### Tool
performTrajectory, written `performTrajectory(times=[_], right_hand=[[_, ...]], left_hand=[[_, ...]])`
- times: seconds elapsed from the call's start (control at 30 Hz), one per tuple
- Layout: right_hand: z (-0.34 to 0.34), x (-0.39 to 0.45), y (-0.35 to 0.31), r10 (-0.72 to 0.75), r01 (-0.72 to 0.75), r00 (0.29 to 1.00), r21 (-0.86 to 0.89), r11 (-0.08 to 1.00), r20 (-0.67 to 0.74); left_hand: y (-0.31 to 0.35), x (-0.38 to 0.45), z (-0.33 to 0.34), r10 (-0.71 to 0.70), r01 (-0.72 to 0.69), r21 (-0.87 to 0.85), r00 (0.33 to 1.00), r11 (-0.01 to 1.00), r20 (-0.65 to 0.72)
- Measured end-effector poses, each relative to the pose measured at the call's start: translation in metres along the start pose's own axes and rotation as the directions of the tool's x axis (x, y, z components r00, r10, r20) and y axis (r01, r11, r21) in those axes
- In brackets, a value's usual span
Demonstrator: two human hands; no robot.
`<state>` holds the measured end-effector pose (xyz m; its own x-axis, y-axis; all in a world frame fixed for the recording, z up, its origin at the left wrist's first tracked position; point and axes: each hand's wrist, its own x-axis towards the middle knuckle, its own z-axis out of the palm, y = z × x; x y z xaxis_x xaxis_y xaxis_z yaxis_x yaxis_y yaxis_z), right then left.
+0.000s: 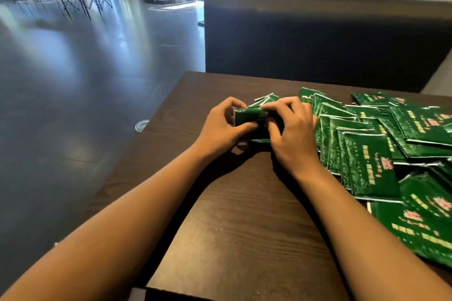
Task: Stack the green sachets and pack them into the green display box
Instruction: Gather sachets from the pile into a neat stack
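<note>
A: Where does the packing stand?

B: Both hands are at the far middle of the dark table (244, 215). The left hand (223, 127) and the right hand (292, 131) have their fingers curled round the green display box (252, 120), thumbs on the near side, fingertips over the top edge. A few sachet ends (265, 99) stick up just behind the box; whether they are already inside it I cannot tell.

A: And the rest of the sachets?

B: A loose spread of green sachets (381, 154) covers the right side of the table, overlapping one another, the nearest ones touching the right hand's back (none squared into a neat stack yet, as far as I can see).

A: So how should this step go?

B: I would judge the box is being held open or steadied. Keep one hand bracing it so it cannot slide, and feed the sachets in as an aligned bundle, edges flush, all facing one way. Pushing a ragged bundle risks crumpling corners or buckling the box wall.
</note>
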<state>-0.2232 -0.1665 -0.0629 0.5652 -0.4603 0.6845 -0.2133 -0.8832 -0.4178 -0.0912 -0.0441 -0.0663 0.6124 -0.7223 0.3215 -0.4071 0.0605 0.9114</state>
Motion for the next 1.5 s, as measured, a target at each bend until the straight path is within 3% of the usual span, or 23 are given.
performTrajectory(times=[0.1,0.17,0.27,0.33,0.43,0.5,0.8,1.03,1.17,1.3,1.5], right_hand=[[0.004,0.001,0.000,0.012,-0.011,1.000,0.073,0.997,-0.014],[0.002,0.003,0.004,0.077,-0.078,0.997,0.056,0.995,0.013],[-0.001,0.000,0.010,0.164,-0.147,0.966,-0.096,0.984,0.202],[-0.001,-0.003,0.010,0.210,-0.145,0.918,-0.209,0.967,0.336],[0.004,-0.005,0.010,0.216,-0.087,0.881,-0.305,0.948,0.421],[0.005,-0.005,0.010,0.241,-0.102,0.883,-0.336,0.936,0.404],[-0.001,-0.004,0.006,0.241,-0.124,0.922,-0.361,0.924,0.302],[-0.007,-0.001,0.009,0.292,-0.269,0.942,-0.149,0.951,0.162],[-0.011,0.002,0.010,0.313,-0.315,0.947,0.026,0.949,0.069],[-0.018,0.002,0.003,0.208,-0.196,0.978,0.256,0.947,-0.021],[0.000,-0.007,-0.008,0.012,-0.044,0.993,0.268,0.962,0.120]], left_hand=[[0.001,0.002,-0.018,0.053,-0.055,-0.022,0.997,0.998,-0.047],[0.000,0.007,-0.035,-0.044,0.011,-0.192,0.985,0.981,-0.165],[-0.008,0.013,-0.052,-0.244,0.100,-0.427,0.923,0.899,-0.297],[-0.014,0.013,-0.053,-0.278,0.142,-0.396,0.909,0.907,-0.310],[-0.023,0.012,-0.046,-0.216,0.172,-0.181,0.942,0.968,-0.259],[-0.023,0.011,-0.043,-0.159,0.147,-0.071,0.960,0.987,-0.231],[-0.015,0.006,-0.042,-0.147,0.110,-0.136,0.941,0.985,-0.303],[-0.017,0.007,-0.041,-0.173,0.120,-0.150,0.893,0.981,-0.416],[-0.015,0.008,-0.041,-0.192,0.142,-0.152,0.898,0.978,-0.397],[-0.010,0.007,-0.036,-0.202,0.134,-0.209,0.915,0.969,-0.349],[-0.009,0.006,-0.029,-0.144,0.093,-0.221,0.963,0.971,-0.228]])
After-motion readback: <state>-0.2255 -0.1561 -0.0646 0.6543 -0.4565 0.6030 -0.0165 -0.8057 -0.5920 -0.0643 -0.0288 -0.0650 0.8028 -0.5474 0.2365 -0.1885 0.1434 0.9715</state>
